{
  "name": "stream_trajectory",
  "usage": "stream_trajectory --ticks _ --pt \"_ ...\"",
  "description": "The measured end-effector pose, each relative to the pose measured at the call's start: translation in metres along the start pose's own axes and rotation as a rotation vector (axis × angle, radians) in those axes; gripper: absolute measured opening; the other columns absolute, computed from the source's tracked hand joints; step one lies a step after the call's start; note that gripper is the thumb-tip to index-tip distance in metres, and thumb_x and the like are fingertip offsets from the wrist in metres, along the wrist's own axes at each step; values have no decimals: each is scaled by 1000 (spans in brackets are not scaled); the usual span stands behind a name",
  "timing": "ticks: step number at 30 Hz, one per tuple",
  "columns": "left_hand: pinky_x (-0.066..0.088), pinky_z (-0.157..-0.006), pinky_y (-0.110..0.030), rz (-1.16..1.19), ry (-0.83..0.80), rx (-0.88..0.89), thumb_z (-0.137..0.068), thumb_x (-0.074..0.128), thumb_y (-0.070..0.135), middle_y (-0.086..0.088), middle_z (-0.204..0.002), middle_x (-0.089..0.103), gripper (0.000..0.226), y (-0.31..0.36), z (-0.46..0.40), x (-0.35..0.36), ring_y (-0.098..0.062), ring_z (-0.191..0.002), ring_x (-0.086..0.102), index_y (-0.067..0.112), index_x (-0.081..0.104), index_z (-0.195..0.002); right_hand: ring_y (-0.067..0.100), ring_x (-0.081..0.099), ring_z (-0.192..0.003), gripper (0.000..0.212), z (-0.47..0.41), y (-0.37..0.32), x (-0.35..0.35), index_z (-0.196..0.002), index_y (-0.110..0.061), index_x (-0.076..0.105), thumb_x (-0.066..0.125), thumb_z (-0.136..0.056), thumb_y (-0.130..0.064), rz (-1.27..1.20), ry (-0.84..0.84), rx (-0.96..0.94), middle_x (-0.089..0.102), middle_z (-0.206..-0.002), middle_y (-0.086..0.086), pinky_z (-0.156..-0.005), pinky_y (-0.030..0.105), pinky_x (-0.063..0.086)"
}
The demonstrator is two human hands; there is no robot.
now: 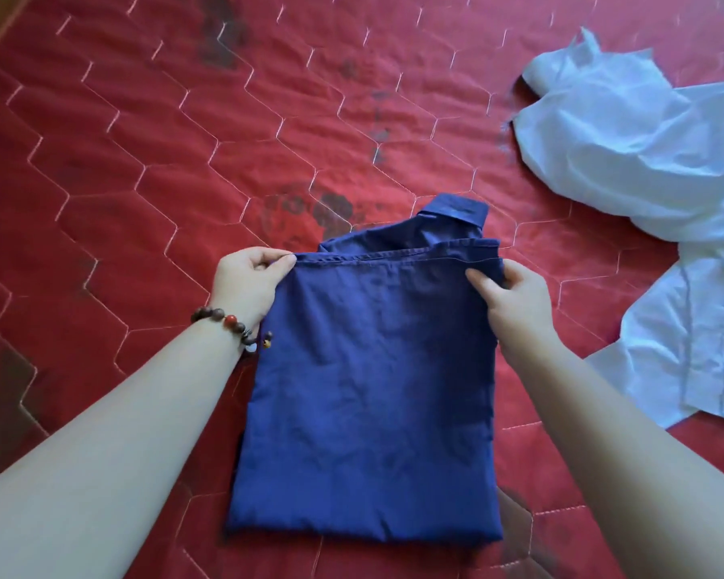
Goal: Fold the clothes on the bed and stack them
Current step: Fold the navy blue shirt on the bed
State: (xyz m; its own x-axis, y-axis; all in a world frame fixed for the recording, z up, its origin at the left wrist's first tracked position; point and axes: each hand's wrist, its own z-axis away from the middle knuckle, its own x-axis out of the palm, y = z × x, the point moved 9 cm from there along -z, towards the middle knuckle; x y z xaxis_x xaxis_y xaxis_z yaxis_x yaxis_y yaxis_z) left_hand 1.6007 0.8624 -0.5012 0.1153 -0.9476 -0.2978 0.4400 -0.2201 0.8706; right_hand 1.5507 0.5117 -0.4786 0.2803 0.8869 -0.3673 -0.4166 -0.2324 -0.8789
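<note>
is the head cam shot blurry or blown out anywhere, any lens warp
Head view: the white shirt is overexposed and soft at right; the blue shirt and both hands, left and right, are fairly sharp; wide-angle warp bends the red quilt's stitching.

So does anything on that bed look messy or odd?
Yes. The pale blue shirt lies crumpled and unfolded at the right, apart from the dark blue shirt. The red quilted bedspread also shows dark blotches, possibly stains.

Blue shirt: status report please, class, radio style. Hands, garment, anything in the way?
Left hand and right hand pinch the hem corners. Blue shirt half folded, collar far end. White shirt unfolded, off right, clear.
</note>
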Motion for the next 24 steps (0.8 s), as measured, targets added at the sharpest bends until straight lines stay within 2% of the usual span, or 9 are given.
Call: stream_trajectory --ticks 2,6,11,13,15,17,19,21,24 --pt "46 -74 -34 31 -4 47 -85 72 15 -4 -73 67 15 15 -2 -1 -16 -72 57 23 70 -72 10 47 -72 11 -3 -8 -9 -85 -3 67 63 -87 -13 -37 52 -35 60 -76 3 -64 31 39" --pt "45 -74 -32 58 4 101 -85 73 15 -3 -72 65 17 45 -19 1 -16 -71 56 23 67 -71 10 45 -73 10 -24 -26 -21 -84 -4 66 63 -86 -13 -81 100 -58 58 -75 2 -65 32 37" --pt "46 -67 -26 -72 44 143 -85 72 19 -2 -74 65 9 61 -45 11 -10 -66 56 17 66 -80 8 55 -74 10 -55 -29 -18 -90 -12 71 66 -86 -20 -30 121 -32 67 -82 -2 -71 33 48" --pt "48 -76 -28 -187 101 125 -87 69 23 -6 -91 68 18 57 -52 11 -14 -79 61 13 65 -101 9 62 -77 23 -62 -17 -19 -108 -13 68 68 -87 -24 34 174 12 68 -87 -2 -78 34 52" --pt "45 -93 -31 -319 159 94 -90 65 27 -11 -117 64 39 50 -49 9 -21 -105 60 9 57 -124 6 59 -76 38 -60 -2 -24 -120 -13 63 68 -87 -32 127 218 88 62 -88 -7 -76 27 46" --pt "35 -106 -35 -501 169 209 -92 62 23 -16 -133 55 47 57 -34 14 -29 -125 49 4 51 -133 12 59 -86 41 -51 5 -27 -122 -15 59 67 -88 -36 229 238 108 63 -101 -1 -81 25 42" --pt "30 -111 -40 -663 121 418 -91 60 14 -20 -137 50 42 67 -10 32 -35 -131 43 -1 53 -130 23 56 -105 37 -37 -9 -24 -122 -11 58 64 -90 -28 384 274 -61 58 -117 9 -94 30 40" --pt "33 -111 -48 -762 -13 615 -88 60 6 -24 -136 51 34 69 25 64 -39 -131 44 -4 61 -121 32 49 -119 34 -17 -35 -2 -122 -2 58 60 -90 -15 532 266 -352 54 -126 16 -104 35 34" --pt "38 -107 -56 -911 -252 884 -86 56 9 -25 -134 54 36 57 72 126 -40 -128 49 -6 63 -118 36 43 -133 40 6 -51 63 -127 3 57 57 -87 -4 726 38 -657 49 -139 21 -114 48 28"
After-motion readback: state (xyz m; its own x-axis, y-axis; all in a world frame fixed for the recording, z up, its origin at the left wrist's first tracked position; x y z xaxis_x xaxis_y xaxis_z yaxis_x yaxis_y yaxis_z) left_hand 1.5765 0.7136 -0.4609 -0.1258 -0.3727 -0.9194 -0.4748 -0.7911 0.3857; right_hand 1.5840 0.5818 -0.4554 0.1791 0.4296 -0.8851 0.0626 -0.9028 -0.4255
